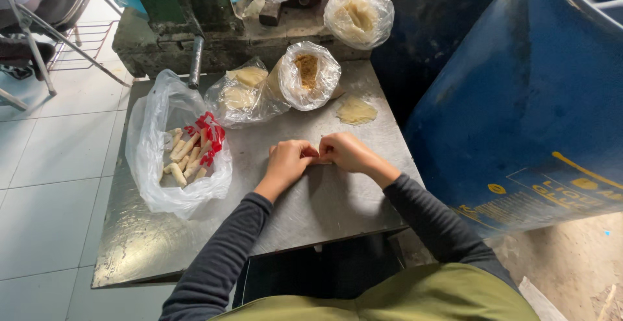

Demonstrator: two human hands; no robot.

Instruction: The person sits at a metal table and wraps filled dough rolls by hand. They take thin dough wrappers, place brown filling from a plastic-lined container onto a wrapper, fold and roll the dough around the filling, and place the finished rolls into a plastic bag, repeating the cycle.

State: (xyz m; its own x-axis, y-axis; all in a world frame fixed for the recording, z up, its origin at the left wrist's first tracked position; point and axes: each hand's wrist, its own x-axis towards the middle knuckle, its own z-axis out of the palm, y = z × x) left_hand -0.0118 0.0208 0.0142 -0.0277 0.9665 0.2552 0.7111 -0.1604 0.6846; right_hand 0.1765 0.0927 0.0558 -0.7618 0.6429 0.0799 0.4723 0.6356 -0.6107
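Both hands met on the metal table (pixel 324 210), the left hand (pixel 287 162) and right hand (pixel 344 151) curled knuckles-up, fingertips pressed together over something small and pale (almost wholly hidden, so what they pinched I cannot tell). Left of them lay a clear bag of rolls (pixel 185 155). A flat wrapper (pixel 355 110) sat beyond, near the filling bag (pixel 308 74).
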